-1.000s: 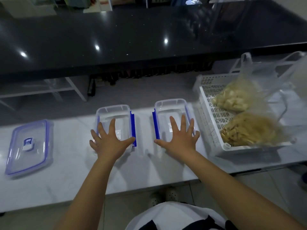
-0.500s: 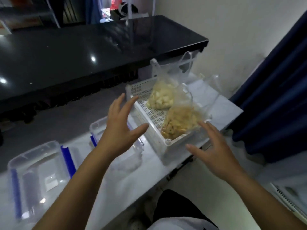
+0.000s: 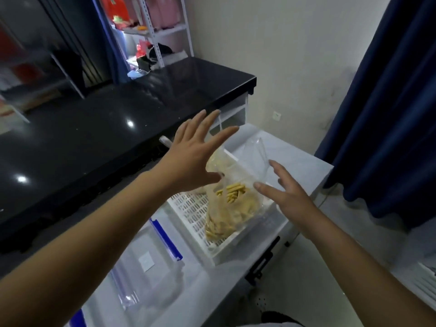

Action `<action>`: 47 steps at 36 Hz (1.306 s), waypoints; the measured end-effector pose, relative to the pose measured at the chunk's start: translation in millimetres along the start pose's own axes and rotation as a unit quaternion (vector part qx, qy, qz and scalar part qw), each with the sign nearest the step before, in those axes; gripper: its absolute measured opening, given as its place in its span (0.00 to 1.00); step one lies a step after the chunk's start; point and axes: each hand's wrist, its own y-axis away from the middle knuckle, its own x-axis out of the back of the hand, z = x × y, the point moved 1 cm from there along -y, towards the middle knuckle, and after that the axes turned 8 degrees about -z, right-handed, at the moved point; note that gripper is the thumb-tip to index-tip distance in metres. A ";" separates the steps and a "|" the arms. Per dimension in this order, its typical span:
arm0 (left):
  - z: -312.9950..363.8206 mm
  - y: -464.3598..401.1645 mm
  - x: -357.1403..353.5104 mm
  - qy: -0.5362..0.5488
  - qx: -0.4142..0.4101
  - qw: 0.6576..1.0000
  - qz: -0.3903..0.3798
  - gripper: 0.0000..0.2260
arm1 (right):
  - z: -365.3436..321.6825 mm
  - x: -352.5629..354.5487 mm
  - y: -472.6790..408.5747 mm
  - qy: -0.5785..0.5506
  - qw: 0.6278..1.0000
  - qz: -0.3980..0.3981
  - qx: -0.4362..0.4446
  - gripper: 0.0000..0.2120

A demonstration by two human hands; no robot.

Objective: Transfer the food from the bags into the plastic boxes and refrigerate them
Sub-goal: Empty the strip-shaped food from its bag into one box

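Nearest, at the lower left of the white table (image 3: 304,159), stands a clear rectangular plastic box with blue side clips (image 3: 151,267), open-topped, with a small white label showing through its base. Just right of it and a little farther sits a white perforated plastic basket (image 3: 188,208), its near corner close to the table's front edge. Inside the basket lies a clear plastic bag of yellow stick-shaped food (image 3: 228,208), its loose upper film rising toward the far right; a second bag behind it is mostly hidden by the left hand, and what it holds cannot be told. The right hand (image 3: 290,197) hovers over the basket's right side, fingers spread and straight, its grip released and holding nothing; whether a fingertip touches the bag film cannot be told. The left hand (image 3: 195,152) is raised above the far part of the basket, palm down, fingers fanned out, grip likewise released. Beyond the table, to the left, runs a glossy black counter (image 3: 118,119), and far behind it a white metal shelf rack (image 3: 155,31). A dark blue curtain (image 3: 389,114) hangs at the right.
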 end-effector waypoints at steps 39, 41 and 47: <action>3.8 26.9 103.5 -0.043 0.082 0.961 0.260 0.16 | 30.6 17.6 -70.8 -0.159 0.949 -0.266 0.051 0.45; -1.1 30.5 124.7 -0.064 0.106 0.955 0.268 0.21 | 27.1 0.2 -71.6 -0.236 0.929 -0.283 0.024 0.44; -10.2 45.3 180.8 -0.088 0.154 0.940 0.292 0.25 | 11.7 -64.5 -67.9 -0.435 0.793 -0.412 -0.111 0.51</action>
